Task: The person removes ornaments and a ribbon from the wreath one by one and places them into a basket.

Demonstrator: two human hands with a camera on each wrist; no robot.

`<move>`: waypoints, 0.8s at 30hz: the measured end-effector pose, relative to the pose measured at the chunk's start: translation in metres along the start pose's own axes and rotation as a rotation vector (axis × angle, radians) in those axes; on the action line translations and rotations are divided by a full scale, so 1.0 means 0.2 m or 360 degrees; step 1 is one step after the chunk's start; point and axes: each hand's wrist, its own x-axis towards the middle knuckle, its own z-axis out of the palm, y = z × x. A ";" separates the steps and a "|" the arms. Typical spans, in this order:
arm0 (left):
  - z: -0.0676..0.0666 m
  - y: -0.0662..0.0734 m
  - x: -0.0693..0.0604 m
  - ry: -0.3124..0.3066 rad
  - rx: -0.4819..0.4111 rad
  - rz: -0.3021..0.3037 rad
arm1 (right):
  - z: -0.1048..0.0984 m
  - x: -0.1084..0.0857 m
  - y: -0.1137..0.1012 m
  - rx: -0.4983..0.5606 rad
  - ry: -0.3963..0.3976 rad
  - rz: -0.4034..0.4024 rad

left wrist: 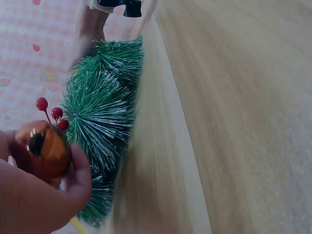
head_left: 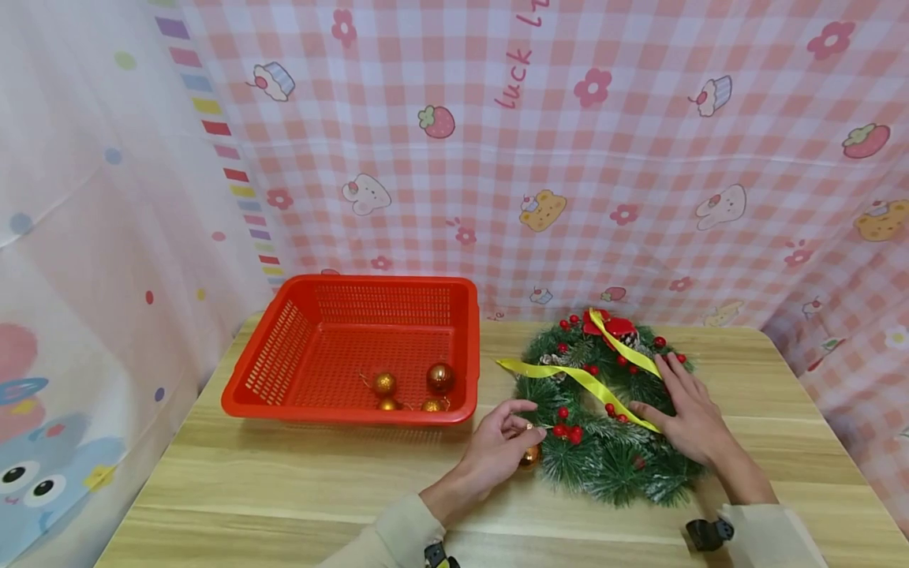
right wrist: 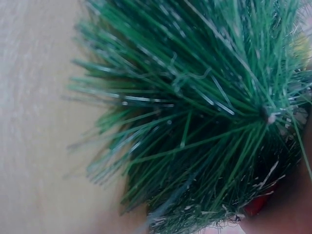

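Observation:
A green Christmas wreath (head_left: 618, 465) with red berries, pinecones and a red flower lies on the table. At its left edge my left hand (head_left: 493, 446) holds a shiny gold Christmas ball (left wrist: 46, 148) between thumb and fingers, close to a berry cluster (head_left: 568, 432). Only part of the ball shows from the head. My right hand (head_left: 692, 418) rests on the wreath's right side, fingers fairly straight, touching a yellow ribbon (head_left: 585, 381) draped across it. In the right wrist view, green needles (right wrist: 195, 112) fill most of the picture.
A red plastic basket (head_left: 348, 413) stands left of the wreath, with several gold balls (head_left: 440, 377) in its front right part. Behind the wooden table (head_left: 298, 489) hangs a pink checked curtain (head_left: 454, 173); a white one (head_left: 92, 237) hangs at the left.

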 end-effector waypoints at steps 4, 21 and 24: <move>0.01 0.01 0.00 0.0042 0.0129 0.0160 | 0.00 0.00 0.00 -0.0007 -0.0003 0.0005; 0.02 0.02 -0.01 0.0343 0.0783 0.0623 | 0.01 0.00 0.00 -0.0021 0.0006 0.0005; 0.03 0.02 -0.01 0.0335 0.0827 0.0620 | 0.01 0.00 0.00 -0.0023 0.0008 0.0005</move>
